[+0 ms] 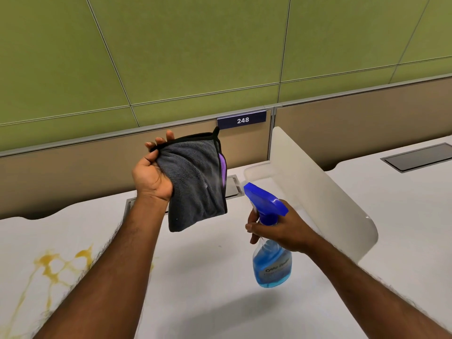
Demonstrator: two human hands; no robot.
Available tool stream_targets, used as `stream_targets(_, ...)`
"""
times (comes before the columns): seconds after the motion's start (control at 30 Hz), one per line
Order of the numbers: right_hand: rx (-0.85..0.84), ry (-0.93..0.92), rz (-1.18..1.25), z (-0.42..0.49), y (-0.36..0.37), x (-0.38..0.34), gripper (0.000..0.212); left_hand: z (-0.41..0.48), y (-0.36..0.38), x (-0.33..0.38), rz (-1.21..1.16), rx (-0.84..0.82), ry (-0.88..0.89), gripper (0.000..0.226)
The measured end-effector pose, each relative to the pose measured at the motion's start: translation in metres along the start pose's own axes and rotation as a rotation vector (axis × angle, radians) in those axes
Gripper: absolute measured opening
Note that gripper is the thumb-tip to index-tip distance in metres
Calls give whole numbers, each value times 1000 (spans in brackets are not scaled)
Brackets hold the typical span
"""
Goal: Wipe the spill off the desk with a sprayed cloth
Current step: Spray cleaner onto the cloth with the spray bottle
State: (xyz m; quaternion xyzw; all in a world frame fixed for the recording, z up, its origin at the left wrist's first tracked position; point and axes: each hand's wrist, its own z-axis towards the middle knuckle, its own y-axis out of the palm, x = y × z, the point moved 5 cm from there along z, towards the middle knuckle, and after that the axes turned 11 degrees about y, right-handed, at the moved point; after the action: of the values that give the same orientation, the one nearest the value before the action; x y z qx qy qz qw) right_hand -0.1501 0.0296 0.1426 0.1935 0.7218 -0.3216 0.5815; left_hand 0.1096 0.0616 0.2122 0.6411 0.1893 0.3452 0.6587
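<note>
My left hand (151, 174) holds a folded grey cloth (195, 184) upright above the desk; the cloth has a black hem and a purple inner side. My right hand (281, 228) grips the neck of a spray bottle (271, 263) with blue liquid and a blue trigger head, fingers on the trigger. The nozzle points up and left at the cloth, a short gap away. A yellow spill (56, 265) streaks the white desk (208, 277) at the lower left, partly hidden by my left forearm.
A white curved divider (318, 192) stands to the right of the bottle. A beige partition with a sign "248" (242, 120) runs along the back under a green wall. Cable hatches (420, 156) sit in the desks.
</note>
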Motion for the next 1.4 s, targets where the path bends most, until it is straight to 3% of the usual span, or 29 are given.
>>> stream_targets(0.33, 54, -33, 86, 0, -15, 23, 35, -5, -14, -11, 77, 9, -36, 25)
stream_targets(0.8, 475, 56, 20, 46, -71, 76, 40, -17, -45, -33, 258, -16, -60, 19)
stream_targets(1.07, 550, 73, -13, 65, -83, 96, 51, -31, -52, -44, 440, -3, -36, 20)
stream_targets(1.23, 617, 104, -37, 63, -88, 111, 46, -37, -57, -47, 586, -48, -22, 32)
stream_targets(1.4, 590, 189, -62, 51, -92, 122, 87, -47, -65, -45, 748, -114, -22, 33)
